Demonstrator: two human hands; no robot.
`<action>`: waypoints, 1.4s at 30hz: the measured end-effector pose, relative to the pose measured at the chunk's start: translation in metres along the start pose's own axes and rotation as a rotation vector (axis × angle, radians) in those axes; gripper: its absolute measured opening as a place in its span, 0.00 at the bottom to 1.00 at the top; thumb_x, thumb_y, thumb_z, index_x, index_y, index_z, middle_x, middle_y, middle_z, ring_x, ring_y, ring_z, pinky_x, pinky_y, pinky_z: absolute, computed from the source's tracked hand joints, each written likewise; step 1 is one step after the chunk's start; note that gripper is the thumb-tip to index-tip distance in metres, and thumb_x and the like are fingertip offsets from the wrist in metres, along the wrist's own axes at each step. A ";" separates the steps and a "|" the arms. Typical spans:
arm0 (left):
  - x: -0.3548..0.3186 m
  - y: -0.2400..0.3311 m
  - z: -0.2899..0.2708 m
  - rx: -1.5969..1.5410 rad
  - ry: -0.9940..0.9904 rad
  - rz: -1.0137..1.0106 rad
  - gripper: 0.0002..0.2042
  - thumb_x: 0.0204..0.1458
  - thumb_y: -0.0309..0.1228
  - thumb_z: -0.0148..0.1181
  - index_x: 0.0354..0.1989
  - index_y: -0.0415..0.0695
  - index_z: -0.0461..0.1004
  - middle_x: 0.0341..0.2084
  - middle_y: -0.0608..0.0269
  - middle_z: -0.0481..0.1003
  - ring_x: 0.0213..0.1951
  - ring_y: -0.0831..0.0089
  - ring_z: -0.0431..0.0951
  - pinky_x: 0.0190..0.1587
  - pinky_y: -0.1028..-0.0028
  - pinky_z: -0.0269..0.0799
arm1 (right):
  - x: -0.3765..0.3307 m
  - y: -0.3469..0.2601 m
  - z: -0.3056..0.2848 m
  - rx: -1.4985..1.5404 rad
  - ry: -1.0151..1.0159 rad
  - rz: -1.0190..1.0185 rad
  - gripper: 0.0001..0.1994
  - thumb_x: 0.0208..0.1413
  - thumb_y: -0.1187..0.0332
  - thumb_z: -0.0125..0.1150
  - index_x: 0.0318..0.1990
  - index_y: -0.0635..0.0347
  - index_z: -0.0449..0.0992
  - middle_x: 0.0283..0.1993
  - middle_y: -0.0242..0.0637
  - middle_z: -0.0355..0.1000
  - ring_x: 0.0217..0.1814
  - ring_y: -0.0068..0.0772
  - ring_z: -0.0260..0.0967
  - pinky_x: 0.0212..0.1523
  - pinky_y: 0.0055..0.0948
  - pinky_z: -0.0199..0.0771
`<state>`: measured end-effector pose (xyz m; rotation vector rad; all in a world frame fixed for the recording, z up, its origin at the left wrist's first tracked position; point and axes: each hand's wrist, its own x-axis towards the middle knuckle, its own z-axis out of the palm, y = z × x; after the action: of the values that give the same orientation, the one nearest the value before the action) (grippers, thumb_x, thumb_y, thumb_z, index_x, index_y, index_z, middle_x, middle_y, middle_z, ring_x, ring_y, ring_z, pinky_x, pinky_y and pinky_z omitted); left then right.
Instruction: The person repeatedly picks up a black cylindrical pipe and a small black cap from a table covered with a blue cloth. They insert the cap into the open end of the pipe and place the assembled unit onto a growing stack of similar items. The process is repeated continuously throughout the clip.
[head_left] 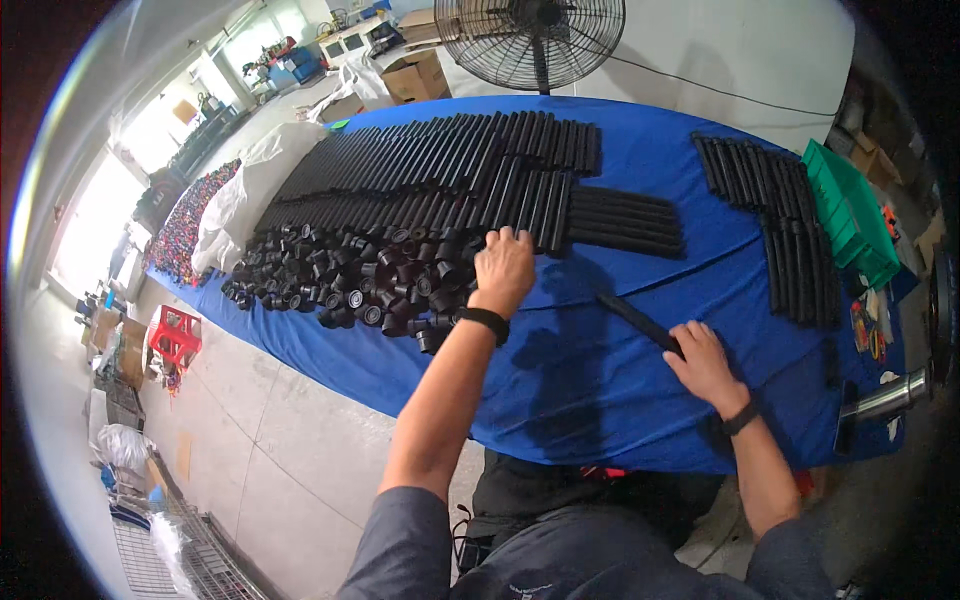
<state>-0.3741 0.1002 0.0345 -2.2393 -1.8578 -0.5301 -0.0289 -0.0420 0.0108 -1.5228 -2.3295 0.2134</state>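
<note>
Black tubes and caps sorted on a blue-covered table.

Long black tubes lie in tight rows across the far left of the table, with a second batch at the far right beside a green bin; nearer left sits a heap of short black caps, their hollow ends facing up. One loose black tube lies at centre right, its near end hidden under the right hand, which closes around it. The left hand reaches with fingers curled into the edge of the cap heap; whether it pinches a cap cannot be told.
</note>
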 end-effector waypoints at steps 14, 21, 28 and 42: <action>0.013 0.054 -0.021 -0.441 0.034 0.129 0.14 0.51 0.28 0.58 0.46 0.43 0.81 0.40 0.48 0.74 0.42 0.52 0.77 0.45 0.59 0.80 | -0.028 -0.003 0.000 0.056 0.093 0.154 0.15 0.57 0.68 0.63 0.50 0.64 0.72 0.45 0.46 0.69 0.49 0.53 0.66 0.52 0.46 0.67; -0.010 0.127 0.044 -1.973 -0.830 -0.381 0.05 0.59 0.32 0.56 0.34 0.45 0.72 0.24 0.65 0.72 0.24 0.74 0.72 0.20 0.76 0.64 | -0.062 0.000 -0.020 0.468 0.273 0.430 0.17 0.63 0.66 0.59 0.55 0.68 0.71 0.48 0.48 0.72 0.52 0.43 0.72 0.54 0.36 0.69; -0.038 0.164 0.048 -2.223 -1.412 0.151 0.27 0.57 0.32 0.67 0.65 0.40 0.69 0.25 0.67 0.74 0.25 0.78 0.73 0.23 0.78 0.64 | -0.096 -0.016 -0.038 0.496 0.120 0.459 0.20 0.63 0.65 0.61 0.57 0.68 0.70 0.47 0.44 0.72 0.51 0.42 0.72 0.54 0.35 0.70; -0.045 0.153 0.049 -2.393 -1.640 0.342 0.30 0.43 0.31 0.77 0.57 0.35 0.76 0.23 0.59 0.77 0.21 0.74 0.74 0.25 0.74 0.69 | -0.084 -0.058 -0.029 0.362 0.077 0.616 0.20 0.52 0.67 0.74 0.47 0.64 0.72 0.42 0.43 0.76 0.45 0.40 0.77 0.50 0.36 0.74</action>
<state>-0.2238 0.0463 -0.0146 0.6759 -0.2312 0.1998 -0.0371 -0.1444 0.0383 -1.9512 -1.5859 0.6707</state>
